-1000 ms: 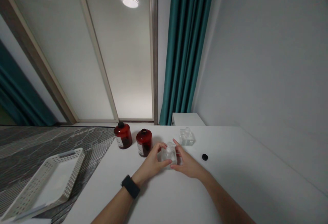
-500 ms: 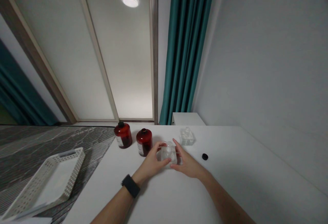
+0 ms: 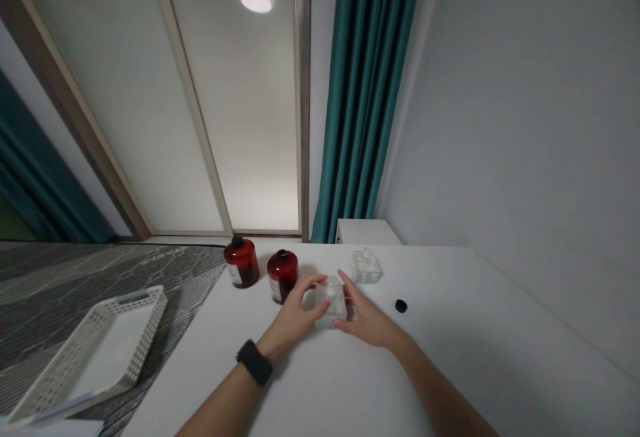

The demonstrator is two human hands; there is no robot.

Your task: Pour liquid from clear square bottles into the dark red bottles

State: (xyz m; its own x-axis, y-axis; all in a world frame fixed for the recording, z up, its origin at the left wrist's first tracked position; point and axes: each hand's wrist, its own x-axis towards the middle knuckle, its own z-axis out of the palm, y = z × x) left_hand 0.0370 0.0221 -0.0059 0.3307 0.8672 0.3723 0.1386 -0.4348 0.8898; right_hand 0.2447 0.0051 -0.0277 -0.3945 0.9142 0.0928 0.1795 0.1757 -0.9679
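Between my two hands, on the white table (image 3: 330, 390), is a clear square glass bottle (image 3: 337, 302) with a round stopper on top. My left hand (image 3: 299, 314) is curved round its left side, the thumb lying across the front near the stopper. Against the right side rests my right hand (image 3: 369, 318), fingers and thumb bent about the bottle. A second clear glass bottle (image 3: 366, 269) stands just behind my right hand. Close to my left hand is a red bottle (image 3: 283, 276) with its neck uncovered. A small black cap (image 3: 401, 306) lies to the right.
Another red bottle (image 3: 242, 264), with a black cap on, stands at the table's back left. A white perforated basket (image 3: 145, 330) sits lower left, off the table. Behind the table are a white cabinet (image 3: 367, 230) and a green curtain (image 3: 357, 104); a wall runs along the right.
My left thumb has lifted slightly up the bottle's front toward the stopper. My right hand and the other things stay as they were, apart from a slight camera shift.
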